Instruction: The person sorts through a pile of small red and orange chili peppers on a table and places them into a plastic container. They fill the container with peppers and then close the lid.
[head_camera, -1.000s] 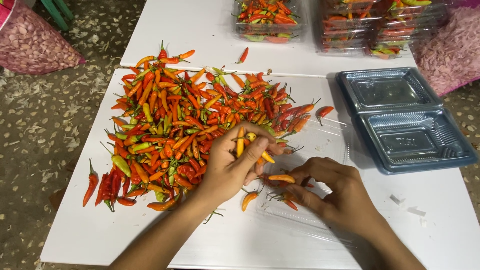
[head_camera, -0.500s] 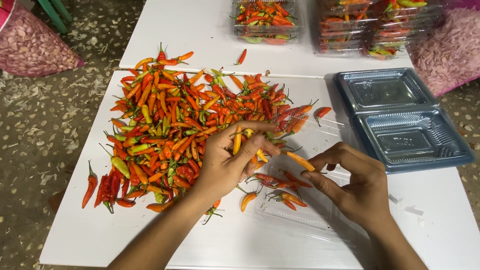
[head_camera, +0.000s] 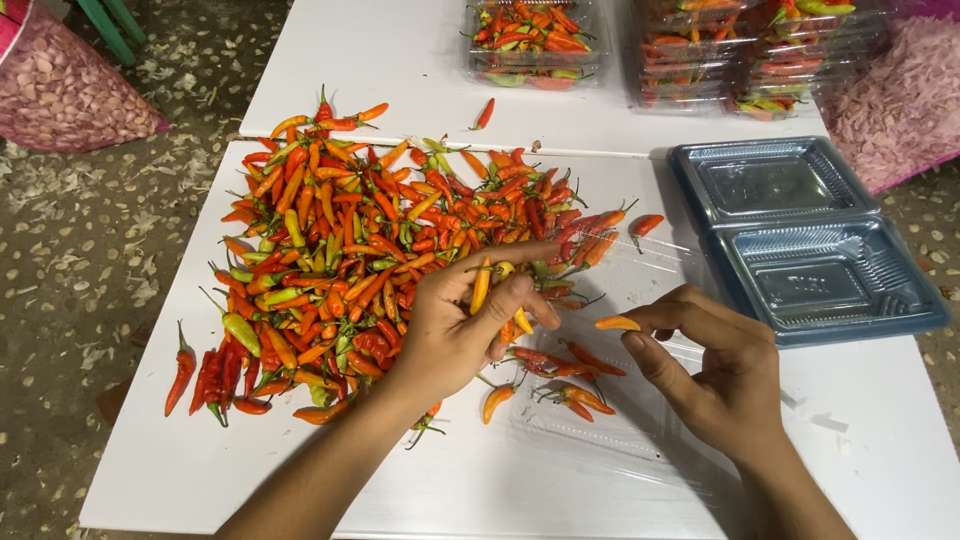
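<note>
Two hands work over the tabletop (head_camera: 200, 470): left hand (head_camera: 455, 330) curled around several chillies (head_camera: 482, 287), right hand (head_camera: 715, 375) pinching one orange chilli (head_camera: 616, 323); light, smooth-skinned, probably best held mid-body.

The left hand (head_camera: 462, 325) curls with fingers bunched, forearm angled up from below. The right hand (head_camera: 712, 370) pinches thumb and forefinger together.
</note>
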